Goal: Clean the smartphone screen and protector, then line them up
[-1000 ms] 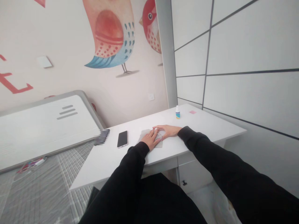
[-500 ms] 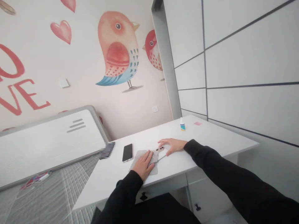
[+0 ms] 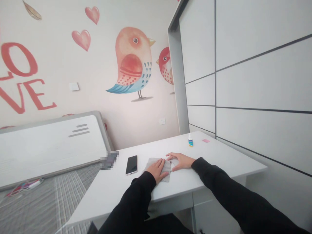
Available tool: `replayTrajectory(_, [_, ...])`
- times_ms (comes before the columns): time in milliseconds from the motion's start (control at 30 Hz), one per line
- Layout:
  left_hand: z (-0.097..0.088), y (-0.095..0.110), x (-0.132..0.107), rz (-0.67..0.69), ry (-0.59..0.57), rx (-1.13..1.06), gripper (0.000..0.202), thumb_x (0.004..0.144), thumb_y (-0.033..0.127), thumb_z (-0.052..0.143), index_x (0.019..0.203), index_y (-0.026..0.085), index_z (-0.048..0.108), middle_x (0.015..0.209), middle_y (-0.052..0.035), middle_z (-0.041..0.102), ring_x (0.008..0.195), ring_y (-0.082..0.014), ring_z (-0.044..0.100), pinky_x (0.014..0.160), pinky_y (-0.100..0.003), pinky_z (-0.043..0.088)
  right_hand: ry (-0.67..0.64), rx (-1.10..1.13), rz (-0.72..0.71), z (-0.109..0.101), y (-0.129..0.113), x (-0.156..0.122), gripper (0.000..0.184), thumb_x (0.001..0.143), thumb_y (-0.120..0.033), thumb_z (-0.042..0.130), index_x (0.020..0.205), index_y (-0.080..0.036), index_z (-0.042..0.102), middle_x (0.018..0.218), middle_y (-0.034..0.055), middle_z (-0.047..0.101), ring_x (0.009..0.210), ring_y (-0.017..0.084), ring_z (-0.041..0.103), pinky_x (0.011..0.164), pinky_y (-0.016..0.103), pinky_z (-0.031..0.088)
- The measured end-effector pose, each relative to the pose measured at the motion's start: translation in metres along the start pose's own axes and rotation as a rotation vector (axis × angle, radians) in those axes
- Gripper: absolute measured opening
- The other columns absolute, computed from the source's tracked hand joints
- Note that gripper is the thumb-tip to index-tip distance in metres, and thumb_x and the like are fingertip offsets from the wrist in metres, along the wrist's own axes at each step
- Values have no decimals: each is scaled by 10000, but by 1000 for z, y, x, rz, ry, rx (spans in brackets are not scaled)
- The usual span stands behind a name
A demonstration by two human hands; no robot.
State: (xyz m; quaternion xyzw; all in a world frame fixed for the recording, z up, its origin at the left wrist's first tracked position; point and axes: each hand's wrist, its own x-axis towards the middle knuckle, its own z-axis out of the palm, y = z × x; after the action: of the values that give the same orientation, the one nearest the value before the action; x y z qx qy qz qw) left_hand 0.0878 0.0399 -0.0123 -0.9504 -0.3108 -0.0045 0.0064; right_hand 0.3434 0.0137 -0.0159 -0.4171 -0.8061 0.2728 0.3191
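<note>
My left hand (image 3: pixel 158 170) lies flat on a light grey cloth (image 3: pixel 151 161), its fingers stretched out and pressing down. Beneath the cloth is a white phone (image 3: pixel 174 162), back side up and mostly covered. My right hand (image 3: pixel 179 161) grips this phone by its edges at the right end, thumb on the near side and fingers on the far side. To the left of the cloth, a second phone (image 3: pixel 132 164) with a dark screen rests face up on the white desk (image 3: pixel 109 191).
A small white and blue bottle (image 3: pixel 190 140) stands towards the back of the desk, near a pink slip (image 3: pixel 206 140). A blurred dark item (image 3: pixel 109 161) lies at the left edge. The bed (image 3: pixel 46 201) is on the left, the white wardrobe (image 3: pixel 255 87) on the right.
My left hand and the cloth have slid right along the white phone, covering its camera area more. My right hand stays at the phone's edges. The head view has shifted upward.
</note>
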Motion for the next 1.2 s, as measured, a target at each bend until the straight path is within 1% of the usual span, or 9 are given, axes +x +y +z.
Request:
replayTrajectory(167, [5, -6, -24, -18, 77, 66, 706, 1042, 522, 411, 1570, 61, 324, 1627, -231, 338, 1506, -322, 374, 1216, -451, 372, -26, -47, -54, 0, -7, -2, 725, 704, -519, 865, 1322, -214, 638, 1375, 112, 652, 1294, 301, 595, 1157, 452, 388])
replayTrajectory(400, [-13, 19, -13, -38, 17, 181, 598, 1037, 425, 453, 1478, 21, 439, 1515, -301, 475, 1326, -385, 577, 1019, -514, 533, -14, -117, -19, 3, -4, -5, 769, 679, -591, 853, 1322, -215, 663, 1306, 123, 680, 1251, 332, 602, 1138, 502, 402])
replayTrajectory(500, [-19, 23, -9, -50, 16, 154, 549, 1021, 405, 494, 1452, 66, 476, 1471, -275, 533, 1261, -375, 622, 985, -505, 543, 20, -94, 9, 5, -7, -6, 748, 663, -553, 872, 1304, -220, 681, 1302, 114, 686, 1234, 326, 610, 1131, 494, 414])
replayTrajectory(600, [-24, 24, -9, -77, 10, 132, 390, 1030, 261, 443, 1364, 98, 562, 1285, -219, 676, 1132, -338, 693, 934, -472, 558, 87, -22, 36, 9, -7, -5, 587, 691, -513, 844, 1188, -216, 743, 1227, 103, 720, 1172, 318, 639, 1095, 483, 450])
replayTrajectory(700, [-30, 23, -9, -120, 20, 117, 341, 1022, 165, 402, 1266, 121, 636, 1158, -194, 727, 1087, -322, 713, 922, -450, 552, 134, 15, 67, 11, -5, 1, 444, 746, -514, 764, 1070, -211, 781, 1116, 97, 757, 1066, 319, 682, 1028, 500, 498])
replayTrajectory(867, [-45, 20, -9, -237, 77, 68, 326, 1037, 340, 469, 1118, 134, 708, 1064, -202, 743, 1049, -332, 723, 888, -411, 540, 226, 63, 96, 5, -10, 5, 326, 766, -487, 742, 946, -223, 806, 1021, 71, 786, 1016, 329, 703, 1051, 506, 477])
replayTrajectory(1000, [-52, 19, -13, -329, 142, 23, 440, 1024, 514, 473, 1160, 146, 674, 1071, -186, 744, 1041, -320, 718, 888, -391, 523, 339, 150, 110, 4, -17, 7, 410, 789, -573, 738, 946, -197, 780, 1013, 83, 777, 1017, 329, 691, 1048, 504, 476])
replayTrajectory(1067, [-48, 21, -14, -379, 247, -165, 425, 1008, 529, 513, 1118, 151, 673, 1023, -170, 751, 1029, -318, 713, 913, -401, 508, 411, 226, 118, 8, -18, 12, 501, 788, -672, 708, 937, -195, 741, 988, 83, 764, 994, 310, 690, 1005, 482, 511])
replayTrajectory(1200, [-35, 17, -17, -427, 523, -706, 297, 961, 438, 618, 815, 186, 680, 851, -95, 743, 946, -287, 708, 932, -386, 484, 588, 376, 145, 14, -6, 29, 637, 787, -833, 574, 931, -218, 657, 949, 76, 724, 937, 264, 689, 882, 430, 574])
